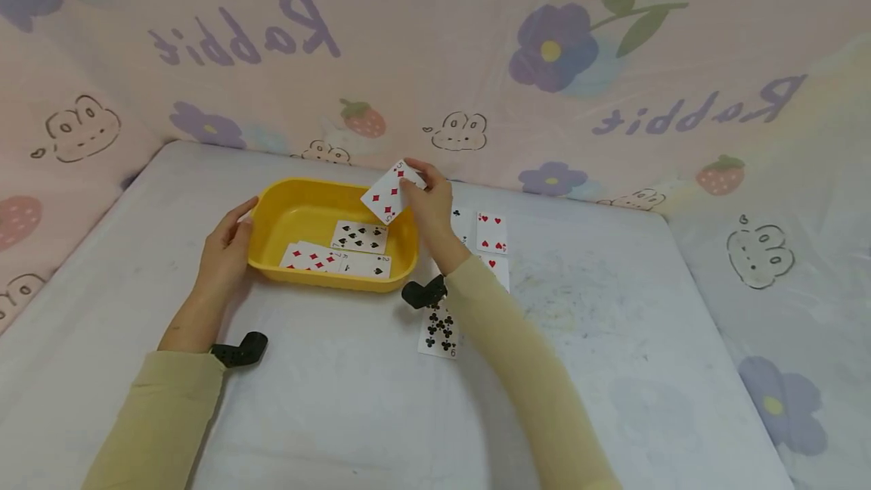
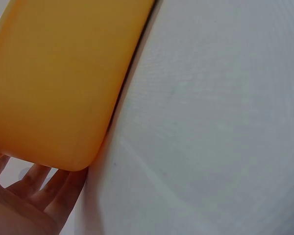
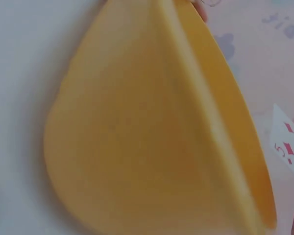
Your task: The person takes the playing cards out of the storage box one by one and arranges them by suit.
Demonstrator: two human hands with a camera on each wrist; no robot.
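My right hand [image 1: 434,206] pinches a five of diamonds [image 1: 385,195] between thumb and fingers, tilted above the right end of a yellow plastic basin [image 1: 272,221]. In the right wrist view the card [image 3: 288,142] shows at the right edge, beside the basin's wall [image 3: 122,127]. Several face-up cards lie inside the basin, among them a spade card [image 1: 361,236], a diamond card [image 1: 308,257] and a two of spades [image 1: 376,267]. My left hand [image 1: 227,244] rests against the basin's left end; in the left wrist view its extended fingers [image 2: 54,196] touch the outer wall.
Right of the basin, partly hidden by my right arm, lie face-up cards: a heart card [image 1: 491,233], another heart card [image 1: 497,269], a club card [image 1: 457,227] and a nine of clubs [image 1: 439,333]. The white table [image 1: 327,399] meets a printed cloth backdrop [image 1: 422,44].
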